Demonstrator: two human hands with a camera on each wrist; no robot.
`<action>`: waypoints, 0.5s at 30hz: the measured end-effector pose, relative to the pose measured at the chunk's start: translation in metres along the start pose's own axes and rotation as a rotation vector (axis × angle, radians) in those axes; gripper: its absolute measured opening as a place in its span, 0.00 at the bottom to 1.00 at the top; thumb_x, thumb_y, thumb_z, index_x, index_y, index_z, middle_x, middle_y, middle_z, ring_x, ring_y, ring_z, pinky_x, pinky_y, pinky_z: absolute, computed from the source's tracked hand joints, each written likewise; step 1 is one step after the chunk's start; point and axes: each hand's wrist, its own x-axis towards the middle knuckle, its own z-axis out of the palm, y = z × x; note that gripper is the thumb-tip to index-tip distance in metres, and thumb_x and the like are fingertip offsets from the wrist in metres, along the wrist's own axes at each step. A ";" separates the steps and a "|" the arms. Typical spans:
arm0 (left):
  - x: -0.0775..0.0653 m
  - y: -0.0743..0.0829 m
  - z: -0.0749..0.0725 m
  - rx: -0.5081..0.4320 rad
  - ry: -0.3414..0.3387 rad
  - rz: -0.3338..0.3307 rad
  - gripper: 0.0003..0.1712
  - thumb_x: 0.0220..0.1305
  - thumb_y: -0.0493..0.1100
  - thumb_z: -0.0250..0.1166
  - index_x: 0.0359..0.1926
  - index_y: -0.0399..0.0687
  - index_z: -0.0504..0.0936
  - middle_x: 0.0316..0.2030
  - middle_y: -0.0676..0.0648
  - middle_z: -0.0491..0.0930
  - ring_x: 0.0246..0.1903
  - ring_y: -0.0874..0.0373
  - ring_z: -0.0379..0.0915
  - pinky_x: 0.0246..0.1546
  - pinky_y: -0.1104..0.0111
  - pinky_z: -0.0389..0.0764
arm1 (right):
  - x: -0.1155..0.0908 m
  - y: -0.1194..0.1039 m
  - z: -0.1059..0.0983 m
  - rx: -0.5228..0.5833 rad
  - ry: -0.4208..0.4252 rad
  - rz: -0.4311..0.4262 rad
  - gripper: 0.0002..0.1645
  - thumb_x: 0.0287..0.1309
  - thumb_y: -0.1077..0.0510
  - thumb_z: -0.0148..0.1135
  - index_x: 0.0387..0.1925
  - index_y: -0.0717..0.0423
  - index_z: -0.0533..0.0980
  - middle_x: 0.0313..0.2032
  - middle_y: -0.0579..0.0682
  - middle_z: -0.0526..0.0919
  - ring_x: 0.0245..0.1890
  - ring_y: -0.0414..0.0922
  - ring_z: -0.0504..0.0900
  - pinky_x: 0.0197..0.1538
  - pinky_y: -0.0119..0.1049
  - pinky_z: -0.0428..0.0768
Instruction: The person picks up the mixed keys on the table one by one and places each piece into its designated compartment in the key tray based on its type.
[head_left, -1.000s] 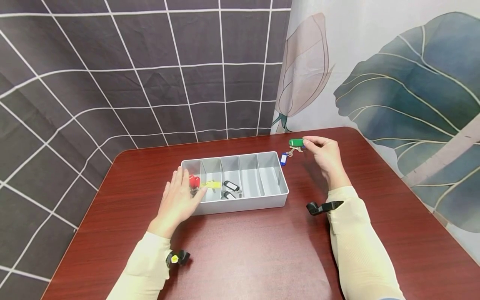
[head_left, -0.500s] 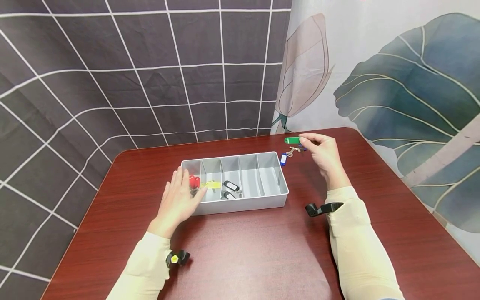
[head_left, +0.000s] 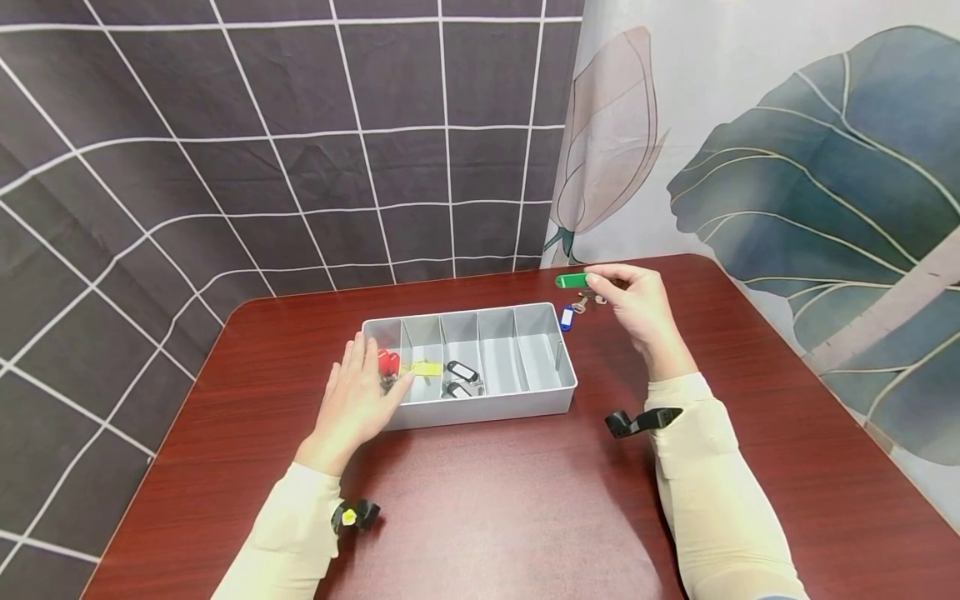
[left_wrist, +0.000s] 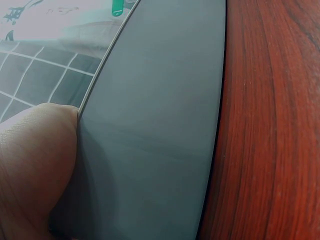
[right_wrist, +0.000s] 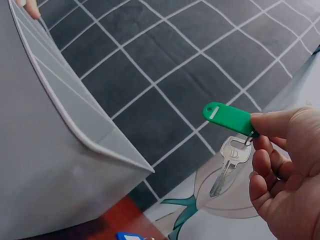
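My right hand (head_left: pixel 639 310) pinches a green key tag (right_wrist: pixel 229 117) between thumb and fingers, above the table's back right. From its ring hangs a silver key (right_wrist: pixel 231 159), plain in the right wrist view. My left hand (head_left: pixel 351 404) rests on the left end of a grey divided tray (head_left: pixel 487 408), fingers stretched along the side and thumb over the front rim. Red key tags (head_left: pixel 388 362) lie in the leftmost compartment, a yellow key tag (head_left: pixel 427 369) in the second, black key tags (head_left: pixel 462 372) in the middle one. Both right-hand compartments show bare bottoms.
Just off the tray's right back corner, a blue key tag (head_left: pixel 567 317) lies on the red-brown table (head_left: pixel 495 508), with keys (head_left: pixel 581 305) beside it. A dark checked curtain (head_left: pixel 390 167) hangs close behind the table. A patterned cloth (head_left: pixel 750 167) hangs at the right.
My right hand has moved left and slightly up with the green key tag, nearer the tray's right end. My left hand and the tray have stayed put.
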 end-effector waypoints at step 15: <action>0.000 0.000 0.000 -0.010 0.003 -0.002 0.52 0.65 0.66 0.53 0.71 0.29 0.51 0.73 0.32 0.44 0.72 0.36 0.38 0.67 0.42 0.47 | -0.004 -0.008 0.015 -0.023 -0.064 -0.028 0.18 0.58 0.57 0.67 0.45 0.68 0.81 0.31 0.48 0.84 0.26 0.39 0.81 0.31 0.27 0.77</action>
